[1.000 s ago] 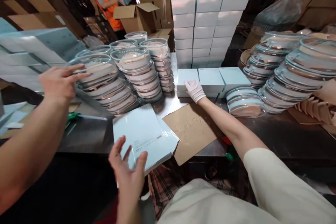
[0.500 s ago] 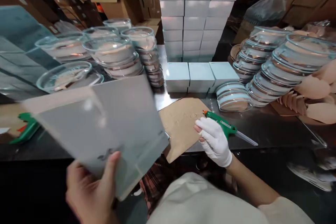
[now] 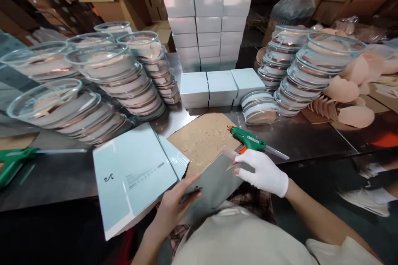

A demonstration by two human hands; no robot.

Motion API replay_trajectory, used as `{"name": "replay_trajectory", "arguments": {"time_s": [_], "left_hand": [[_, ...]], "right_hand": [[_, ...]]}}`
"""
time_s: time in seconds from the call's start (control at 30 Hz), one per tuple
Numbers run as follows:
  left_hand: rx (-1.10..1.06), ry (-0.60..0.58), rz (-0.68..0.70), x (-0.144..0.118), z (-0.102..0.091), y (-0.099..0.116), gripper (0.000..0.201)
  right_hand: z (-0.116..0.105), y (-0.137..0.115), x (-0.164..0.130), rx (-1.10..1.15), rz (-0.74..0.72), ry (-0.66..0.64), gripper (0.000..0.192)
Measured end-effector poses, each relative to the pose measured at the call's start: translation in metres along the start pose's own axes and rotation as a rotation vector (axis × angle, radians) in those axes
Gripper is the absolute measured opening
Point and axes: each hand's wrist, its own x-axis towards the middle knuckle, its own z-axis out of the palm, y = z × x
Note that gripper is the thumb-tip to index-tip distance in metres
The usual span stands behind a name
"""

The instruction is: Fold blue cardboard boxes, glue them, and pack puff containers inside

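My bare left hand (image 3: 174,209) grips the near edge of a flat grey-blue carton sheet (image 3: 214,184), held at the table's front edge above my lap. My right hand (image 3: 264,174), in a white glove, pinches the sheet's far right corner. A stack of flat pale-blue carton sheets (image 3: 133,174) lies just left of my left hand and overhangs the table edge. A green glue gun (image 3: 248,140) rests on the steel table just beyond my right hand, beside a brown cardboard pad (image 3: 203,136).
Leaning stacks of lidded glass bowls stand left (image 3: 102,74) and right (image 3: 311,70). White boxes (image 3: 208,16) are piled at the back, with three (image 3: 214,87) in front. A second glue gun (image 3: 12,163) lies far left. Beige pads (image 3: 354,91) sit far right.
My left hand has brought one sheet down from the air to the table's front edge. My right hand left the glue gun's side and took hold of the sheet.
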Motion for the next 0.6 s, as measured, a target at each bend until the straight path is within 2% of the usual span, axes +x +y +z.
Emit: {"name": "replay_trajectory", "arguments": {"time_s": [0.1, 0.13, 0.17, 0.23, 0.33, 0.4, 0.47, 0.5, 0.57, 0.6], "left_hand": [[-0.024, -0.098, 0.038, 0.006, -0.008, -0.005, 0.048], [-0.037, -0.139, 0.046, 0.008, -0.009, -0.007, 0.047], [-0.042, -0.176, 0.049, 0.009, -0.010, -0.009, 0.046], [-0.015, -0.217, 0.061, 0.010, -0.010, -0.013, 0.044], [0.123, -0.226, 0.123, 0.004, -0.003, -0.014, 0.054], [0.199, -0.283, 0.149, -0.005, 0.008, -0.012, 0.081], [0.209, -0.406, 0.106, -0.015, 0.021, -0.009, 0.109], [0.188, -0.475, 0.064, -0.021, 0.027, -0.008, 0.114], [0.096, -0.572, -0.031, -0.031, 0.032, -0.010, 0.101], [0.031, -0.566, -0.077, -0.037, 0.032, -0.012, 0.088]], "right_hand": [[-0.002, 0.015, 0.003, 0.447, 0.269, -0.502, 0.046], [0.000, 0.021, 0.003, 0.579, 0.339, -0.648, 0.057], [0.005, 0.026, 0.002, 0.690, 0.402, -0.742, 0.069], [0.020, 0.035, -0.006, 0.877, 0.503, -0.793, 0.086], [0.047, 0.033, -0.023, 1.141, 0.560, -0.777, 0.092], [0.061, 0.024, -0.030, 1.269, 0.550, -0.823, 0.094], [0.067, 0.014, -0.032, 1.318, 0.537, -0.851, 0.102], [0.066, 0.011, -0.033, 1.316, 0.517, -0.862, 0.107], [0.058, 0.010, -0.035, 1.251, 0.429, -0.908, 0.113], [0.051, 0.011, -0.039, 1.183, 0.370, -0.903, 0.111]]}}
